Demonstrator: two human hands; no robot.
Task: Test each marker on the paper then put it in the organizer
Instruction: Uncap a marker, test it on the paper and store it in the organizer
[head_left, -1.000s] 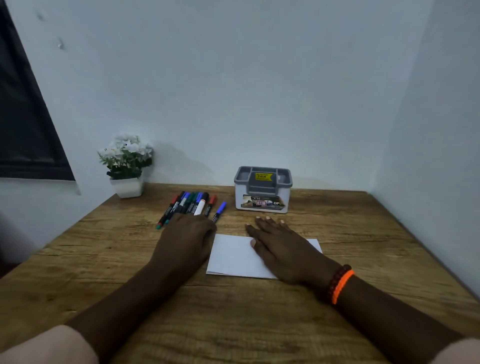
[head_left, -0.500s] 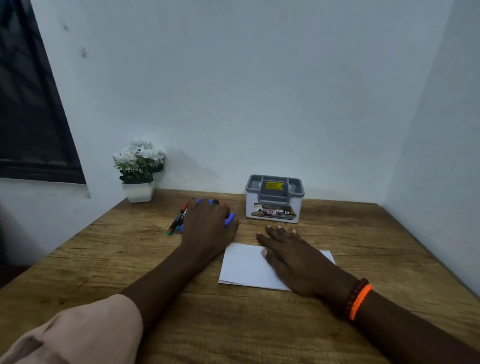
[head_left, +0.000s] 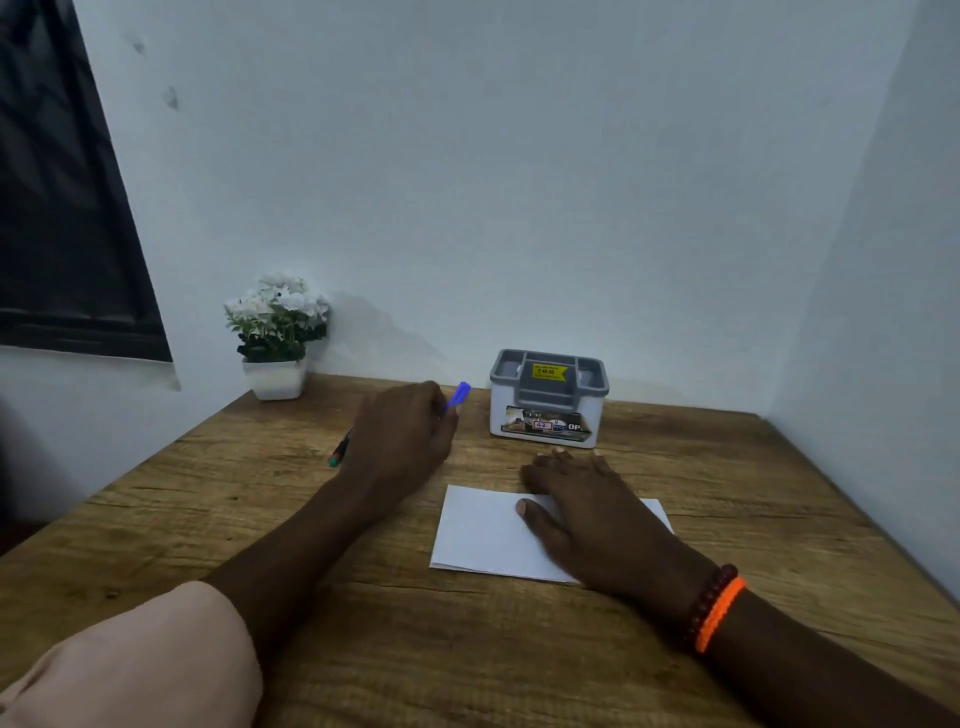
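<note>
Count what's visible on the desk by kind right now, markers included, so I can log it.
Markers: 2 visible, the blue-capped marker held by the left hand and a green-tipped marker peeking out beside it; any others are hidden.
Paper: 1
Organizer: 1
Potted plant: 1
Total: 5

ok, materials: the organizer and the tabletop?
Organizer: looks like molded plastic, white body and grey insert, smooth, slight sheen, printed labels stuck on. Tabletop: wood grain with knots and cracks, matte; whether solid wood or laminate, cannot tell.
</note>
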